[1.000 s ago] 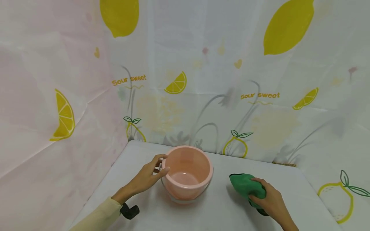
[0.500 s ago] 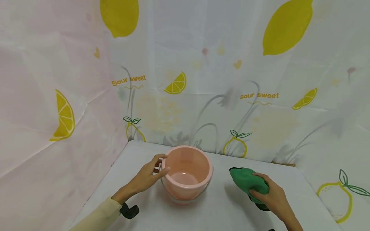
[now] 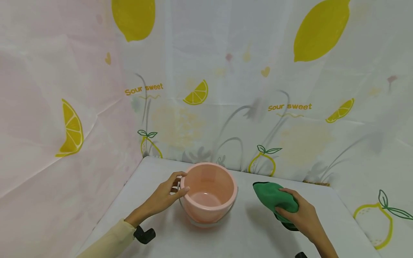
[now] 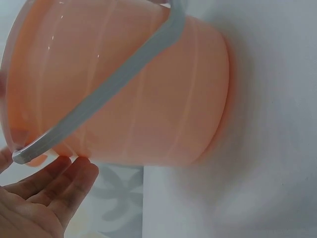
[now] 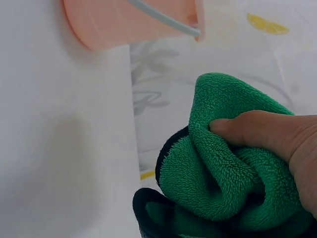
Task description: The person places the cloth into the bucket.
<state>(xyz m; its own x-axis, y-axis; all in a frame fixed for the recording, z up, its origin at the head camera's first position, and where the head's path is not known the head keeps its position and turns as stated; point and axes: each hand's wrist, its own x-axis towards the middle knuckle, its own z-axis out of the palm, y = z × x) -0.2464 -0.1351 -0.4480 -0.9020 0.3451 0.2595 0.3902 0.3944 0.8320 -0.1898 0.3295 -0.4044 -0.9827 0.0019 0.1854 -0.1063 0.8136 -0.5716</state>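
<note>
A pink bucket [image 3: 209,215] with a grey handle [image 4: 111,89] stands upright on the white table. At its left side, my left hand [image 3: 166,195] grips the rim, with the thumb over the edge and several fingertips against the outer wall in the left wrist view. My right hand [image 3: 303,218] holds a bunched green towel [image 3: 275,199] to the right of the bucket. The towel is terry cloth with a dark border [image 5: 171,148], and its folds bulge around my thumb in the right wrist view. It hangs above the table and casts a shadow there.
The white table [image 3: 245,240] ends at a back wall sheet [image 3: 219,118] printed with lemons. Another printed sheet [image 3: 48,125] borders the left side. A black wrist device [image 3: 145,235] sits at my left wrist.
My right hand has lifted the green towel higher off the table, and it has drifted slightly left toward the bucket. The left hand and the bucket have stayed put.
</note>
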